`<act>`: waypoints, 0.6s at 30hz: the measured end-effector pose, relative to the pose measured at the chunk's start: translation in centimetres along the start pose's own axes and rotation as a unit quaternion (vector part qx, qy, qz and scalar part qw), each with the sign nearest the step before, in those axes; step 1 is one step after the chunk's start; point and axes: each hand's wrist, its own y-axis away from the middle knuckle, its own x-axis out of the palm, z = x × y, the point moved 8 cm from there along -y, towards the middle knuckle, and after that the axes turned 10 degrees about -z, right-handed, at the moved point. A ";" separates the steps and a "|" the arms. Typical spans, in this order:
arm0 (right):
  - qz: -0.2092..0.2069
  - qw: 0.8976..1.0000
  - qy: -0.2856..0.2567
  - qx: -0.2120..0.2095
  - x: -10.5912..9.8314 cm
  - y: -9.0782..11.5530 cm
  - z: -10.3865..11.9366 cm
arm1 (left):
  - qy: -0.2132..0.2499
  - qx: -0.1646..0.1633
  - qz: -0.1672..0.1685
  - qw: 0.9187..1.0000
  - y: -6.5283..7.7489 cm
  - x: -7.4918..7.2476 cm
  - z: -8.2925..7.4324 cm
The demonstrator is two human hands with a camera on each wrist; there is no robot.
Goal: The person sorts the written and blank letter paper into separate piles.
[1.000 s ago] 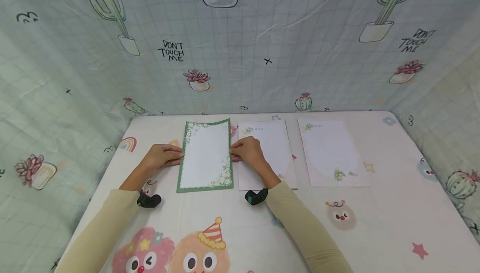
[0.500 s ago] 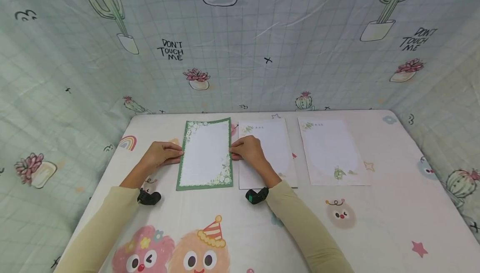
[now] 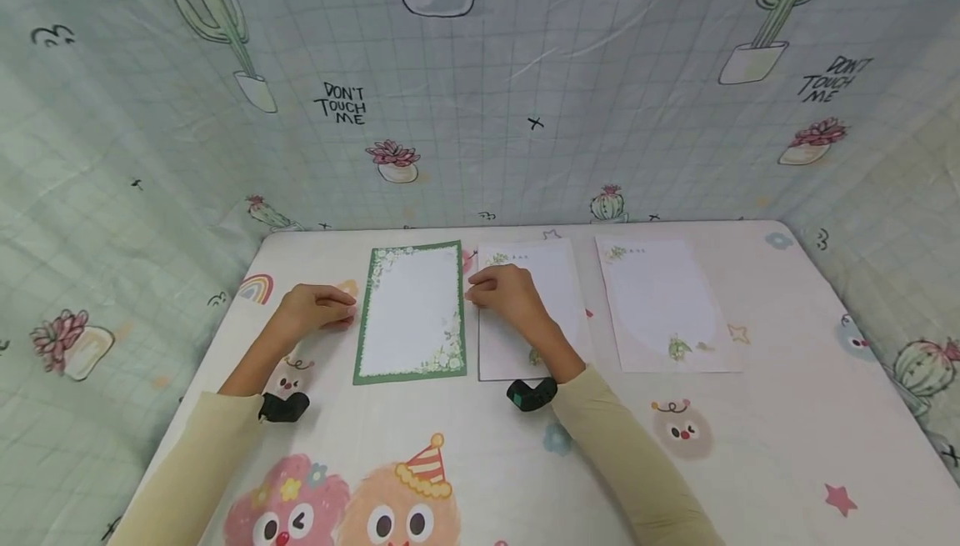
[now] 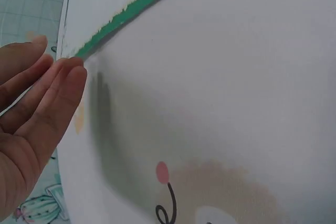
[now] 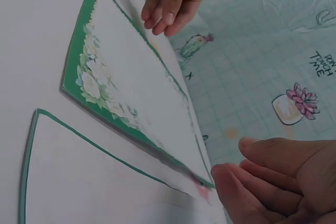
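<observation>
A sheet of paper (image 3: 412, 313) with a green floral border lies upright on the table, its near edge lifting slightly in the right wrist view. Just off its left side is my left hand (image 3: 318, 311), fingers loosely bent with nothing between them. A narrow gap shows between those fingers and the border. My right hand (image 3: 512, 294) hovers off the sheet's right side, thumb and fingers apart and bare in the right wrist view. Beneath that hand a second white sheet (image 3: 558, 275) with small leaf prints is partly covered by hand and wrist.
Farther right lies a third white sheet (image 3: 663, 304) with leaf prints. The tablecloth (image 3: 787, 429) is white with cartoon figures. A pale green curtain (image 3: 480, 154) with cactus prints rises behind the table and along both sides. Black bands (image 3: 285, 407) circle the wrists.
Both hands have let go of the green-bordered sheet and drawn outward, the left hand leftward and the right hand rightward. The sheet's top edge now lies straighter.
</observation>
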 end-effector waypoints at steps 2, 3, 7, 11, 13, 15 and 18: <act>0.001 1.000 0.010 -0.013 -0.8 0.3 0.3 | -0.012 0.017 -0.006 1.000 0.7 -0.1 -0.6; 0.001 1.000 0.017 -0.021 -1.2 0.5 0.4 | -0.018 0.030 -0.009 0.999 1.0 -0.1 -1.0; -0.005 0.998 0.046 -0.045 -2.6 1.1 0.5 | -0.043 0.080 -0.025 0.996 2.1 0.1 -2.6; -0.008 0.996 0.068 -0.052 -4.1 1.8 0.1 | -0.037 0.106 -0.031 0.993 3.1 0.8 -3.9; -0.008 0.996 0.073 -0.051 -4.8 2.2 -0.2 | -0.031 0.111 -0.029 0.993 3.6 1.2 -4.3; -0.012 0.995 0.080 -0.053 -5.4 2.7 -0.3 | -0.025 0.118 -0.028 0.992 3.9 1.7 -4.9; -0.014 0.994 0.086 -0.061 -6.3 3.4 -0.5 | -0.015 0.123 -0.027 0.992 4.4 2.4 -5.4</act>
